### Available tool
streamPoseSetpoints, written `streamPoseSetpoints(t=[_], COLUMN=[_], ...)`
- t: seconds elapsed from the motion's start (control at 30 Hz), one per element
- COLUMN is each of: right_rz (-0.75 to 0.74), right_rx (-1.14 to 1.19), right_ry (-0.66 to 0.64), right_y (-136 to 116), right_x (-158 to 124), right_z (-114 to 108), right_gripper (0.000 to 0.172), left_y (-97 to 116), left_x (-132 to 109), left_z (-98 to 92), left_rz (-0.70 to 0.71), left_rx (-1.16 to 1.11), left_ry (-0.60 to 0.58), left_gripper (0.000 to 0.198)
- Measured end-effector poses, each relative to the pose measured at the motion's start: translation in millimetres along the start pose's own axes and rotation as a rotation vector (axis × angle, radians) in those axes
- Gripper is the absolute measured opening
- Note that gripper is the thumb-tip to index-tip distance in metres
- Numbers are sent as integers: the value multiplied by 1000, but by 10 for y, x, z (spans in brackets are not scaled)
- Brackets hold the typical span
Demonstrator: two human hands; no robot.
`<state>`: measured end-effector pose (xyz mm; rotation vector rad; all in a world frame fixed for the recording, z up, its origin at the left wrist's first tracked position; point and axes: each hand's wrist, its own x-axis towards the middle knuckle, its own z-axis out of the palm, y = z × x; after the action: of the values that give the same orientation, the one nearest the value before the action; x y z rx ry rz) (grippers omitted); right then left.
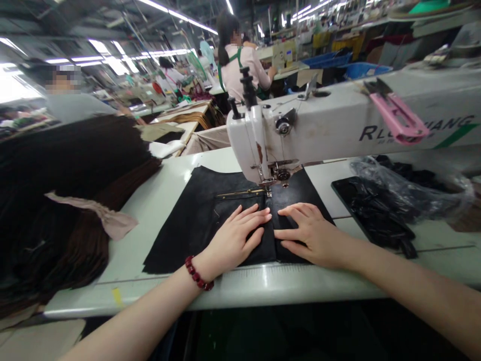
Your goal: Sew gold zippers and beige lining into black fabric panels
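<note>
A black leather-like panel (180,225) lies flat on the pale green sewing table (263,288), under the head of a white sewing machine (244,145). A gold-toned zipper (240,192) crosses it, ending beside the presser foot (268,191). My left hand (238,238) rests flat on the panel below the zipper, fingers stretched to the right. Across a vertical seam from it, my right hand (313,233) presses the panel with spread fingers. Both hands are open, and neither grips anything. The needle's tip is too small to make out.
A tall stack of dark pieces (67,200) stands at left, with a pale cloth strip (101,215) hanging off it. Pink thread snips (400,115) lie on the machine arm. To the right are a black phone (345,193) and crumpled plastic (421,185). Co-workers sit beyond.
</note>
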<state>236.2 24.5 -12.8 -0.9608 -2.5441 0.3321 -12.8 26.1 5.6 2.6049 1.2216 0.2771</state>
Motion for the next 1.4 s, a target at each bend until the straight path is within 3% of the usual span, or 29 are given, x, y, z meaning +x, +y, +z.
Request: streamPoseSetpoints(t=[0.17, 0.37, 0.7, 0.93, 1.1, 1.23, 1.4], right_rz=[69, 34, 65, 101, 100, 90, 90], right_rx=[195, 98, 74, 83, 42, 14, 1], right_ry=[106, -23, -8, 15, 10, 2, -15], right_y=[74, 0, -36, -71, -112, -99, -94], right_x=[-40, -7, 41, 62, 49, 44, 50], right_z=[-4, 13, 42, 64, 100, 128, 137], right_gripper=[35, 34, 28, 24, 43, 44, 48], left_y=[209, 397, 734, 748, 763, 709, 493], left_x=[-135, -379, -688, -729, -784, -722, -359], left_z=[90, 181, 355, 428, 426, 297, 48], left_rz=[-50, -96, -105, -112, -107, -128, -153], left_rx=[75, 95, 125, 122, 104, 10, -35], left_ry=[54, 89, 180, 180, 170, 182, 235], left_gripper=[50, 45, 48, 48, 41, 29, 27])
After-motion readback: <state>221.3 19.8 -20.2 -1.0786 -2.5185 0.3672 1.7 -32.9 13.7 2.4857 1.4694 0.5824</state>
